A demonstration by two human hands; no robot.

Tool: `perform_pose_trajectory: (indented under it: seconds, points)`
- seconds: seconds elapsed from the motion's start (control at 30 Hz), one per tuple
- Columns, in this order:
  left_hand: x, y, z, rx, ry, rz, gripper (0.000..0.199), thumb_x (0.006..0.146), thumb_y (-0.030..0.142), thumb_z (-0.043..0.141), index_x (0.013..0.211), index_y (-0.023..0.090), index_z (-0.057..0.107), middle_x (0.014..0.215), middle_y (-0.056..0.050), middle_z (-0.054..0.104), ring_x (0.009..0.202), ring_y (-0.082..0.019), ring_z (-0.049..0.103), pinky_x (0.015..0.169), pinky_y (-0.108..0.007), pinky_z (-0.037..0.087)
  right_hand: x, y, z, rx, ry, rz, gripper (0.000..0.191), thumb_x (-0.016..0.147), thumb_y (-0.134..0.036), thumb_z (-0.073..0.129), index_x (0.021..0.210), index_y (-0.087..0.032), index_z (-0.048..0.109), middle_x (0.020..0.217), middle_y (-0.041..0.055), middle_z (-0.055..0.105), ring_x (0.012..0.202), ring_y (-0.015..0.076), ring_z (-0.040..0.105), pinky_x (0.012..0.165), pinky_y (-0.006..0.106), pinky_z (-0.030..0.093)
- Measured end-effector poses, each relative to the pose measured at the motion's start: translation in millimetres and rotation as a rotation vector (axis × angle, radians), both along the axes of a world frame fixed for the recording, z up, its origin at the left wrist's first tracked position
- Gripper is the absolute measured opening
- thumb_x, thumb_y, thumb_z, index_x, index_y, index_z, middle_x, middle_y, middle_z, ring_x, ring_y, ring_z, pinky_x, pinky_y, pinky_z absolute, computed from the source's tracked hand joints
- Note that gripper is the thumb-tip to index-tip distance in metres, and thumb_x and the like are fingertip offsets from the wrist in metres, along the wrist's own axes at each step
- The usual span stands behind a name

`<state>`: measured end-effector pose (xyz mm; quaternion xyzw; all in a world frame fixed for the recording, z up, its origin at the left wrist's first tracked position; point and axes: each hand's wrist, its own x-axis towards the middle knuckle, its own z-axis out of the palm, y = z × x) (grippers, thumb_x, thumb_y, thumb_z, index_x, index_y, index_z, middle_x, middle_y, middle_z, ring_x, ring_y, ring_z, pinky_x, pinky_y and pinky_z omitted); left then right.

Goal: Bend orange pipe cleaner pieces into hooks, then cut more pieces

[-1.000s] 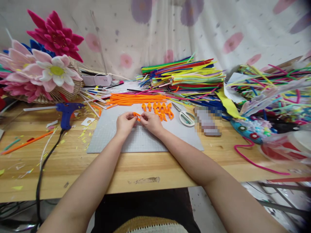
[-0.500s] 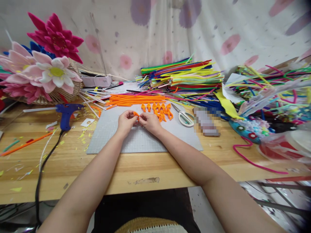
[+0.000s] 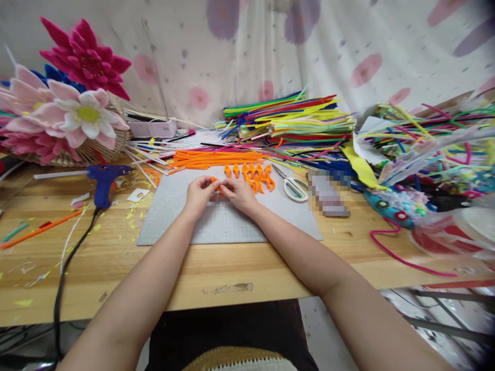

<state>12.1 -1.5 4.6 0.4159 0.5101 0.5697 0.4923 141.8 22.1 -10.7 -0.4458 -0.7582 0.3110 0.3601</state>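
Over the grey cutting mat (image 3: pixel 166 221), my left hand (image 3: pixel 200 196) and my right hand (image 3: pixel 240 196) meet, fingertips pinched together. Between them is a short orange pipe cleaner (image 3: pixel 219 189), mostly hidden by the fingers. Just beyond my right hand lie several bent orange pipe-cleaner pieces (image 3: pixel 255 176), grouped in rows on the mat. Behind these, a bunch of straight orange pipe cleaners (image 3: pixel 216 158) rests along the mat's far edge. White-handled scissors (image 3: pixel 294 189) lie on the mat to the right of the bent pieces.
A blue glue gun (image 3: pixel 103 185) with a black cord stands at left, below fuzzy flowers (image 3: pixel 87 116) in a basket. Piled pipe cleaners (image 3: pixel 286 121) fill the back. A phone (image 3: pixel 328 193) lies right of the mat, and a red-and-white tub (image 3: pixel 444 232) sits further right.
The fingertips have shifted slightly around the orange pipe cleaner, and less of it shows above them. Both hands stay in nearly the same place.
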Motion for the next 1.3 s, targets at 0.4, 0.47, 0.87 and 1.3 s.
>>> perform_pose_trajectory:
  seconds: [0.4,0.47,0.87,1.3]
  points:
    - [-14.0,2.2,4.2,-0.054,0.006,-0.128,0.035,0.049,0.039,0.077,0.064,0.013,0.059,0.056,0.001,0.057,0.05,-0.009,0.053,0.045,-0.022,0.047,5.7,3.9,3.9,-0.158,0.196,0.279,0.027,0.077,-0.038,0.052,0.063,-0.016,0.057,0.065,-0.0013,0.054,0.065,0.0098,0.048,0.067,0.024,0.038]
    - [-13.3,2.1,4.6,-0.064,0.033,-0.11,0.036,0.047,0.04,0.077,0.059,0.013,0.057,0.051,0.002,0.053,0.046,-0.008,0.049,0.044,-0.022,0.046,5.8,1.7,5.6,-0.148,0.18,0.267,0.027,0.076,-0.038,0.054,0.061,-0.016,0.057,0.064,-0.0011,0.055,0.065,0.0102,0.049,0.067,0.024,0.038]
    - [-17.1,2.8,5.1,-0.152,0.007,-0.224,0.039,0.053,0.046,0.074,0.068,0.013,0.059,0.058,0.0,0.059,0.05,-0.008,0.054,0.045,-0.018,0.043,1.9,-2.5,6.2,-0.1,0.278,0.268,0.032,0.073,-0.044,0.059,0.064,-0.014,0.063,0.066,0.0008,0.059,0.065,0.01,0.05,0.065,0.023,0.038]
    - [-11.1,3.9,3.9,-0.046,0.083,-0.171,0.035,0.058,0.045,0.071,0.061,0.012,0.061,0.046,0.0,0.054,0.038,-0.006,0.043,0.036,-0.018,0.028,2.1,-2.7,9.0,-0.356,0.307,0.33,0.03,0.072,-0.043,0.059,0.066,-0.013,0.062,0.06,-0.0017,0.054,0.057,0.0074,0.044,0.054,0.021,0.034]
